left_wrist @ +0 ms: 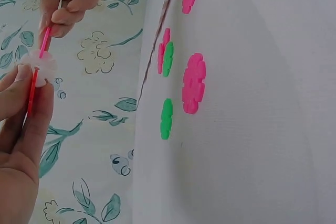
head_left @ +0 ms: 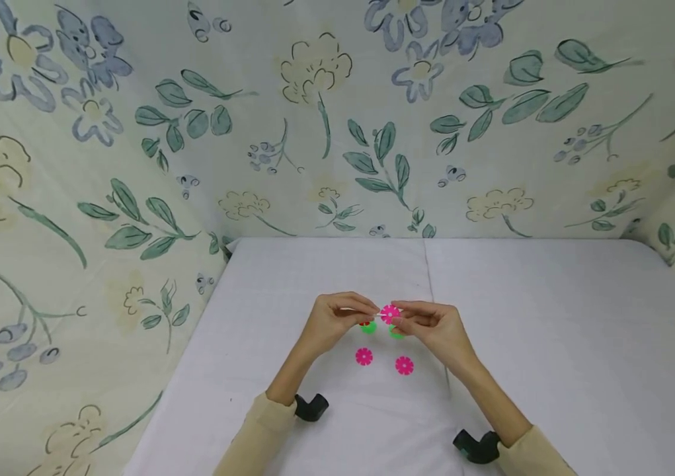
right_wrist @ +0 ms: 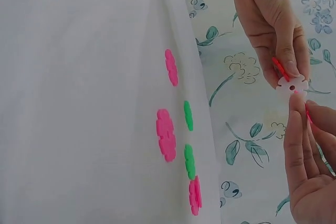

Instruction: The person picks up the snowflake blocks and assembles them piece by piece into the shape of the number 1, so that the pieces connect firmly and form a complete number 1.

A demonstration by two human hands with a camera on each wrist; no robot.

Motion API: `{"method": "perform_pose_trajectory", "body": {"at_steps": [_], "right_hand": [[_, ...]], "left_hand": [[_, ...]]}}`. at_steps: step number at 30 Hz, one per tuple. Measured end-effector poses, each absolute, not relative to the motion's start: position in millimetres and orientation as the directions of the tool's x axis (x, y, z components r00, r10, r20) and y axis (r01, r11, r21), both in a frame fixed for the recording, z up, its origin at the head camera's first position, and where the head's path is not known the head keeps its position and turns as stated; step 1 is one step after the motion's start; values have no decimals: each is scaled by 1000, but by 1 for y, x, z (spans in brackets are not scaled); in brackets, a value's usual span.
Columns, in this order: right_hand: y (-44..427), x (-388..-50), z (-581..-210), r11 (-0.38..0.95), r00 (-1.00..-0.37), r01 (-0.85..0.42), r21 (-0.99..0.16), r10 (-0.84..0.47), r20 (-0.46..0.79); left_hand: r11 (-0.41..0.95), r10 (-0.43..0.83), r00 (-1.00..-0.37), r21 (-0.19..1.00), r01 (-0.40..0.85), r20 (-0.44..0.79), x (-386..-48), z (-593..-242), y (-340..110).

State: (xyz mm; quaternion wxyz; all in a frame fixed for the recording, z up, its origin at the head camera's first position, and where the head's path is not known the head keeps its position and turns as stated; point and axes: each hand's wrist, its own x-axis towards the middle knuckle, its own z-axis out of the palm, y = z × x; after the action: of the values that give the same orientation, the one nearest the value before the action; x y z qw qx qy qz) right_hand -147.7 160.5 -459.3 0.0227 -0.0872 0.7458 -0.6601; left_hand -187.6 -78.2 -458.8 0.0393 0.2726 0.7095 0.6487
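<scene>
My left hand [head_left: 332,324] pinches a white notched disc [left_wrist: 47,69] with a red notched disc [left_wrist: 32,93] set edge-on against it. Facing it, my right hand [head_left: 437,330] pinches a bright pink notched disc [head_left: 390,314] between thumb and fingers. In the left wrist view the pink disc's edge meets the white disc's rim; how deep it sits in a notch I cannot tell. The right wrist view shows the white disc [right_wrist: 292,85] between both hands' fingertips, a round hole at its centre. Fingers partly cover all three pieces.
Loose pink discs [head_left: 363,357] and green discs [head_left: 368,327] lie on the white-covered table [head_left: 551,330] below the hands. One further pink disc [right_wrist: 195,195] lies beside a green one. Black devices [head_left: 311,408] are worn at both wrists. Flowered cloth [head_left: 313,132] hangs behind the table.
</scene>
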Motion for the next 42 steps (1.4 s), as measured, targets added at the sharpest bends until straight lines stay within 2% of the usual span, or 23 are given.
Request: {"method": "perform_pose_trajectory", "body": {"at_steps": [3,8,13,22,30,35,42], "right_hand": [[161,-148,-461,113,-983,-101,-988,-167,82],[157,-148,-464,100,-983,-98,-990,-163,81],[155,-149,-464,110,-981,-103,-989,-174,83],[181,-151,-462,177,-993,-5,-984,-116,-15],[200,-159,-468,243,-989,90,-966,-93,-116],[202,-164,-474,251,-986,107,-962,-98,-136],[203,-170,-481,287,-987,70,-956,-120,-108]], "left_hand": [[44,437,-848,935,353,299,-188,-462,-77],[185,447,-834,879,439,323,-185,-465,-70],[227,445,-829,854,469,338,-184,-464,-64],[248,402,-881,896,369,251,-187,-465,-75],[246,420,-885,913,326,202,-190,-465,-81],[264,424,-889,915,304,173,-192,-468,-83],[276,416,-898,921,275,144,-195,-470,-86]]}}
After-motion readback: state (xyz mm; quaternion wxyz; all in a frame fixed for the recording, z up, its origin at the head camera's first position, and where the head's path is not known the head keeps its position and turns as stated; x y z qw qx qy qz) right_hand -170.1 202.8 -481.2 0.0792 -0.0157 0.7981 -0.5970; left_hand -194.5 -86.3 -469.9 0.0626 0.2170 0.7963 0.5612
